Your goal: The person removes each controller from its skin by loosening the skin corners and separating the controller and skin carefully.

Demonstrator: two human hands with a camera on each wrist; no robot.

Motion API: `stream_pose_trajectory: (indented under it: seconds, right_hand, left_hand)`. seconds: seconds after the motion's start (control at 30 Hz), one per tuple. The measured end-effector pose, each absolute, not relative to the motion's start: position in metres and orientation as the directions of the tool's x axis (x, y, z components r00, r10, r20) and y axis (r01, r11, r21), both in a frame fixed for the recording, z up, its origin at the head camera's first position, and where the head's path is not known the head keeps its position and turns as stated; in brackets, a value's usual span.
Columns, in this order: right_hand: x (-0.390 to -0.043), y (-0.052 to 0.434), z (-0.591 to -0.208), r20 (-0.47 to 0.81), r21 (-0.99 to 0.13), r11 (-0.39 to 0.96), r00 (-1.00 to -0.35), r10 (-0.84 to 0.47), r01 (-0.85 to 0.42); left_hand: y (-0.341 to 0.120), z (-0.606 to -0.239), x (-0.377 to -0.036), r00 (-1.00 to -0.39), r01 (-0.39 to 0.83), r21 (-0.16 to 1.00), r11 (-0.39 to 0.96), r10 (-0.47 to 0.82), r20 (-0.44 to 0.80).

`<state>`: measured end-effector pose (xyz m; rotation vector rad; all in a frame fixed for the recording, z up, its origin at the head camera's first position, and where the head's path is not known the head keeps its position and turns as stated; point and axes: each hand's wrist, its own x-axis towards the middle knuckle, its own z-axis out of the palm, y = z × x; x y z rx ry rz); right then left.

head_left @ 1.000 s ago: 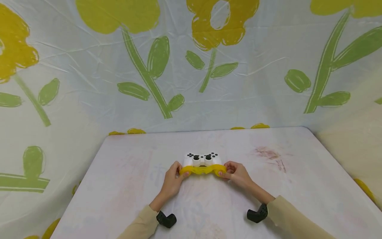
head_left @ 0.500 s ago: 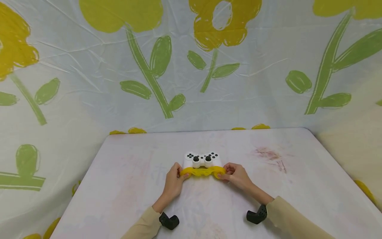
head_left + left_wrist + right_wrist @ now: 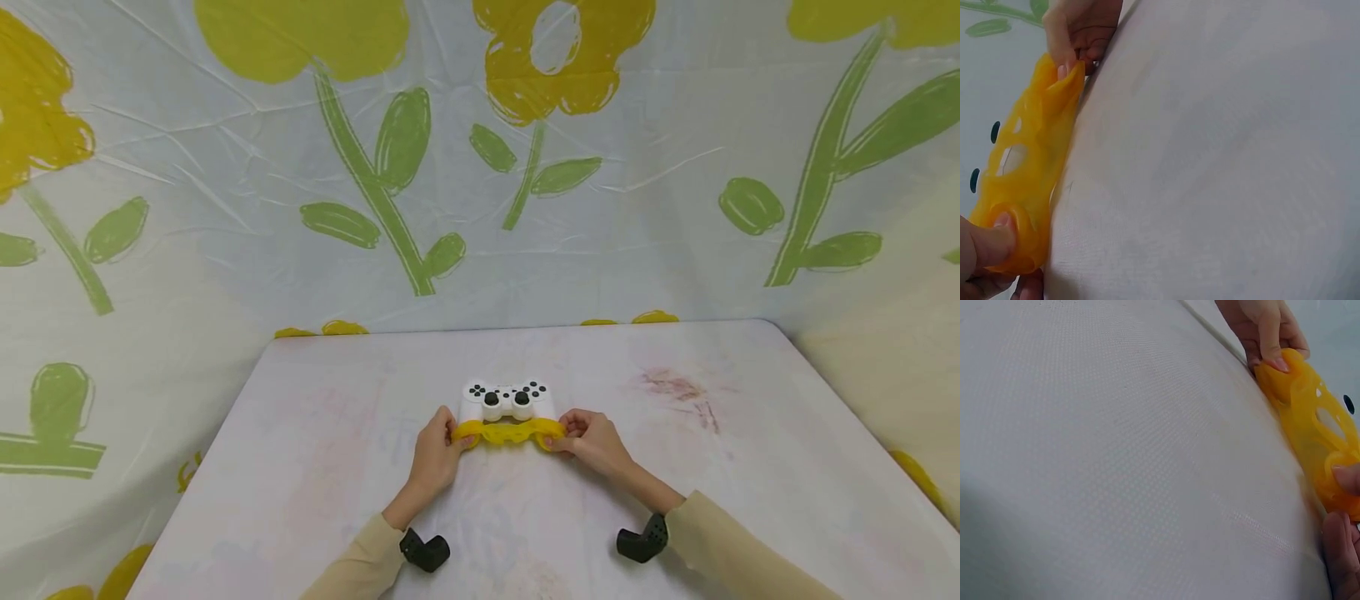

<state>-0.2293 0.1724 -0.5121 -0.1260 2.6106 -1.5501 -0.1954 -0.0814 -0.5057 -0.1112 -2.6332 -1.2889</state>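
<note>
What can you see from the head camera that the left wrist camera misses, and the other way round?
Only the head view shows the whole white game controller with its black sticks and buttons, the flower-printed cloth behind the table, both sleeves and the black wrist mounts. Only the left wrist view shows, close up, the cut-out holes in the yellow rubber cover and the left thumb pressed into one end of it. Both show the pale table, and the left hand and right hand each pinching one end of the cover.
</note>
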Motion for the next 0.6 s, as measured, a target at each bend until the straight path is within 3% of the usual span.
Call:
stream_pose_trajectory:
  seconds: [0.6]
  right_hand:
    - [-0.226,0.169,-0.508,-0.057,-0.864,0.503,-0.994,-0.089,0.004]
  left_hand:
    - [-0.083,-0.495,-0.197,-0.985,0.121,0.762,0.636,-0.016,0.170]
